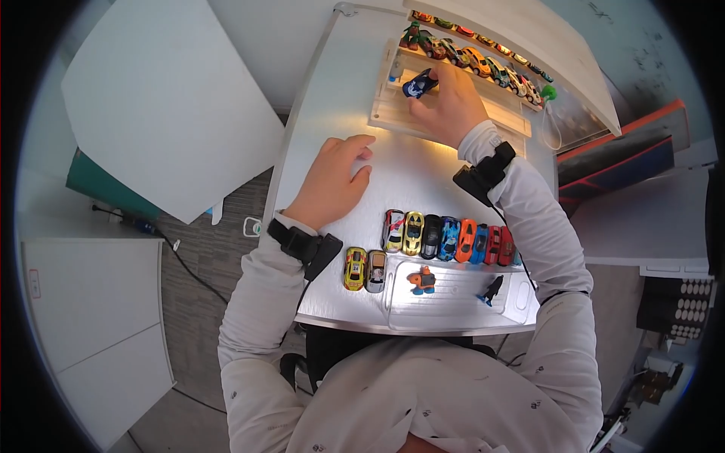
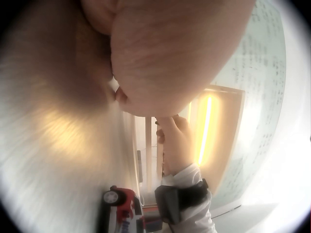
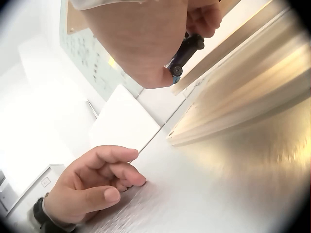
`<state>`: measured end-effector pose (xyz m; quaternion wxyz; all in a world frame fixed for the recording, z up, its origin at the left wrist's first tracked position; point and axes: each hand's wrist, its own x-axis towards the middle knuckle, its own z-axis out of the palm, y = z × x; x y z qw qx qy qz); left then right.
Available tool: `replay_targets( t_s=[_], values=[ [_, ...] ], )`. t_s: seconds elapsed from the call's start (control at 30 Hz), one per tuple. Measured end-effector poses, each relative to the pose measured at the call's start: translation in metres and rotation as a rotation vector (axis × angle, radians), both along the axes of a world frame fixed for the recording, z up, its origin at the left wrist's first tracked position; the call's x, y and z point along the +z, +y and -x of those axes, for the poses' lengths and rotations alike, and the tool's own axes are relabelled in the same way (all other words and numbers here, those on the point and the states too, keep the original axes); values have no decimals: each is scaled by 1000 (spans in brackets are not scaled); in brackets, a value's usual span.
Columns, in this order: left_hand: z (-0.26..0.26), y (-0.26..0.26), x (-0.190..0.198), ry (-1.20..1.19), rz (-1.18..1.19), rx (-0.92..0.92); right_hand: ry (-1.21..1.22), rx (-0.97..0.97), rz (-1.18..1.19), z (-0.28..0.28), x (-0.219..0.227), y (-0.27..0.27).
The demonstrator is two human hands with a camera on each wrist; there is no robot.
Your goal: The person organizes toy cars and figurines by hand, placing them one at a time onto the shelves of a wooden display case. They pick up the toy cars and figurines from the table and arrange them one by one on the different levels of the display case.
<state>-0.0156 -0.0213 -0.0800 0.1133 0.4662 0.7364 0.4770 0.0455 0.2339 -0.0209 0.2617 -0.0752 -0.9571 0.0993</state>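
My right hand (image 1: 458,104) pinches a dark blue toy car (image 1: 420,84) with white markings between thumb and fingers. It holds the car over the left part of the wooden display rack's lower tier (image 1: 389,113). In the right wrist view the car (image 3: 184,56) is tilted, its wheels showing and part of it covered by the hand. My left hand (image 1: 331,181) holds nothing; its fingers are loosely bent over the metal tabletop, left of the rack. Behind the car, a row of toy cars (image 1: 476,60) and a small green-and-red figure (image 1: 410,35) stand on a higher tier.
Near the front edge, several toy cars (image 1: 430,236) stand in a row, with a yellow car (image 1: 354,269) and a grey one (image 1: 375,270) beside the clear plastic tray (image 1: 453,308). An orange figure (image 1: 422,281) and a dark figure (image 1: 492,291) are in the tray.
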Motion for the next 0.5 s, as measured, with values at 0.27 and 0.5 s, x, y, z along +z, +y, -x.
replay_targets(
  t_s=[0.27, 0.5],
  values=[
    [-1, 0, 3, -3, -6, -3, -2, -7, -15, 7, -5, 0],
    [-2, -1, 5, 7, -12, -5, -41, -52, -54, 7, -4, -1]
  ],
)
